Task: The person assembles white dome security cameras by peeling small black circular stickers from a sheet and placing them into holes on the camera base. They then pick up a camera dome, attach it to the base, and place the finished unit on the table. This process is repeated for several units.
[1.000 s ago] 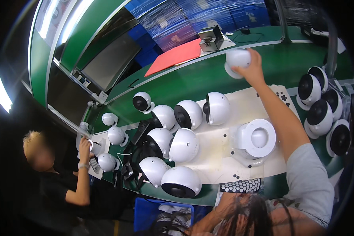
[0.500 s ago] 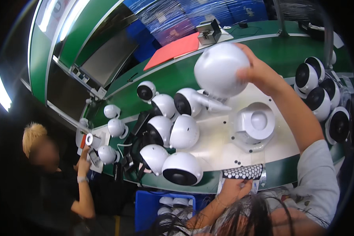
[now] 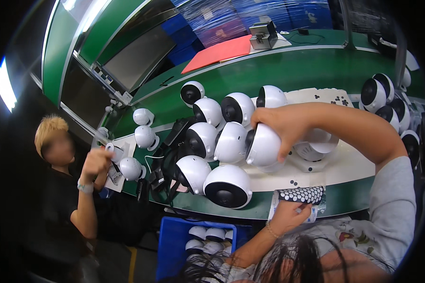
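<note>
My right hand (image 3: 288,127) is closed over a white ball-shaped camera (image 3: 265,152) with a black face turned left, low on the pale board (image 3: 335,174), at the right end of a row of similar cameras. Below it, near the table's front edge, my left hand (image 3: 290,218) pinches a black sheet of white round stickers (image 3: 300,194). A white round fixture (image 3: 315,150) sits right of the held camera, partly hidden by my right arm. Small black dots (image 3: 337,99) lie on the board's far part.
Several white cameras (image 3: 227,186) stand to the left, with black adapters and cables (image 3: 160,165) beside them. More cameras (image 3: 373,94) crowd the right side. A blue bin (image 3: 163,245) below holds white domes. At left, a person's hand (image 3: 97,162) holds a white part.
My right hand has brought the camera down and left from above the board to the end of the row. My left hand still holds the sticker sheet. The co-worker's hand has risen.
</note>
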`<action>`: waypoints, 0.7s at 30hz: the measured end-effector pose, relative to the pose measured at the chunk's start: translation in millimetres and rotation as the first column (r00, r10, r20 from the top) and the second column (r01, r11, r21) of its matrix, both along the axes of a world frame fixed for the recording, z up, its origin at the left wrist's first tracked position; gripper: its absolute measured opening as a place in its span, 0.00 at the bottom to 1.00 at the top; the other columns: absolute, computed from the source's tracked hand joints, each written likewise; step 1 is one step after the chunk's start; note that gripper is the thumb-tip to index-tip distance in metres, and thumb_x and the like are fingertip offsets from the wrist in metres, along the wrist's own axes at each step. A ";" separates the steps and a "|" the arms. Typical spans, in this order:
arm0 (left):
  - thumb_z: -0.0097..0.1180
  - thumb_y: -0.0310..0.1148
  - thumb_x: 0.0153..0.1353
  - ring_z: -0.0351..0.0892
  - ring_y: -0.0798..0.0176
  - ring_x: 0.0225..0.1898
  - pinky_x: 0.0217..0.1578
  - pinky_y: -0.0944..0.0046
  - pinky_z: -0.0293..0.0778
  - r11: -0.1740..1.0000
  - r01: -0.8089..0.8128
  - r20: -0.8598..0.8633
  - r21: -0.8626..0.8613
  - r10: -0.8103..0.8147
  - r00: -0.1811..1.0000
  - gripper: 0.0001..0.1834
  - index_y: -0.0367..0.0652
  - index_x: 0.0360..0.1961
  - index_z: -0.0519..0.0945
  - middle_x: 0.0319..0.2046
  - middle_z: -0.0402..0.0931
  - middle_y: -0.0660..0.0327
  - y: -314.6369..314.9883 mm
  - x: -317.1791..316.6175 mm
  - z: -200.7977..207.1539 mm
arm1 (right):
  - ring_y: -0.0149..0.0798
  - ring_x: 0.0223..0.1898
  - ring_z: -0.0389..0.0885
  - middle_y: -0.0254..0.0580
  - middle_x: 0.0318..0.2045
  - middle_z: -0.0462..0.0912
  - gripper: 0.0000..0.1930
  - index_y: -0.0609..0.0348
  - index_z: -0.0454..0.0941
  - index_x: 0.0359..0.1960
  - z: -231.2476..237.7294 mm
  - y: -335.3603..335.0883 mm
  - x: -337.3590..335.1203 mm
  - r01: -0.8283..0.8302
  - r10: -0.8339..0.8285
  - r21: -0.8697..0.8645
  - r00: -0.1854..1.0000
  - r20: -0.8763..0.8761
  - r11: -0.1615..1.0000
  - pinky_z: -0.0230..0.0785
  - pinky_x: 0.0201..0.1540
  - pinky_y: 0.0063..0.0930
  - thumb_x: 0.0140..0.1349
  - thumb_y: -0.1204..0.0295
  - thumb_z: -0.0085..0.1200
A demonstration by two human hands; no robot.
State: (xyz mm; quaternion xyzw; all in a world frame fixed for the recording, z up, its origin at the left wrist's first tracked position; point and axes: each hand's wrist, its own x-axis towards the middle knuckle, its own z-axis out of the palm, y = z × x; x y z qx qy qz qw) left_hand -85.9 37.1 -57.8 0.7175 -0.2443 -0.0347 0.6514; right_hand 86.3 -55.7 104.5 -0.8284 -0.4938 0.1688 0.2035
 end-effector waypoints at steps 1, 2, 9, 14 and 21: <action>0.53 0.22 0.49 0.76 0.68 0.28 0.31 0.69 0.72 1.000 0.001 0.012 0.015 -0.001 1.000 0.09 0.34 0.34 0.77 0.29 0.77 0.58 0.9 -0.2 1.9 | 0.48 0.51 0.67 0.53 0.48 0.66 0.48 0.62 0.57 0.53 -7.9 1.4 2.6 -0.028 0.027 -0.018 1.000 -0.010 0.999 0.61 0.51 0.33 0.25 0.64 0.71; 0.53 0.22 0.49 0.76 0.68 0.28 0.31 0.69 0.72 1.000 0.003 0.024 0.030 -0.003 1.000 0.09 0.35 0.34 0.77 0.29 0.77 0.58 1.6 0.1 3.4 | 0.48 0.51 0.67 0.52 0.47 0.67 0.46 0.62 0.59 0.50 -18.3 2.6 5.7 -0.027 0.027 -0.027 0.999 -0.021 0.999 0.60 0.52 0.31 0.25 0.64 0.72; 0.52 0.21 0.50 0.75 0.68 0.29 0.31 0.70 0.71 0.999 0.000 0.103 0.032 -0.004 0.995 0.10 0.35 0.35 0.77 0.29 0.77 0.58 -0.9 3.3 -4.6 | 0.43 0.58 0.60 0.47 0.56 0.62 0.45 0.57 0.57 0.57 -7.7 -3.7 -27.9 -0.122 0.115 -0.010 0.899 0.422 0.992 0.55 0.56 0.36 0.33 0.63 0.68; 0.52 0.22 0.52 0.74 0.71 0.31 0.33 0.70 0.71 0.998 -0.047 -0.046 0.049 0.049 0.998 0.07 0.33 0.34 0.77 0.29 0.77 0.60 10.3 -2.1 11.3 | 0.44 0.49 0.70 0.44 0.47 0.72 0.28 0.56 0.67 0.50 16.2 -48.0 -69.0 -0.108 -0.050 0.339 0.903 0.426 0.935 0.62 0.50 0.35 0.45 0.66 0.61; 0.50 0.22 0.55 0.76 0.67 0.29 0.32 0.69 0.73 0.944 -0.208 -0.265 -0.256 0.138 0.954 0.06 0.30 0.32 0.76 0.28 0.77 0.57 -4.8 -3.2 24.6 | 0.43 0.36 0.78 0.43 0.35 0.78 0.15 0.58 0.75 0.40 -10.4 -121.3 -109.9 0.149 -0.219 0.522 0.973 0.075 0.840 0.69 0.38 0.30 0.50 0.67 0.57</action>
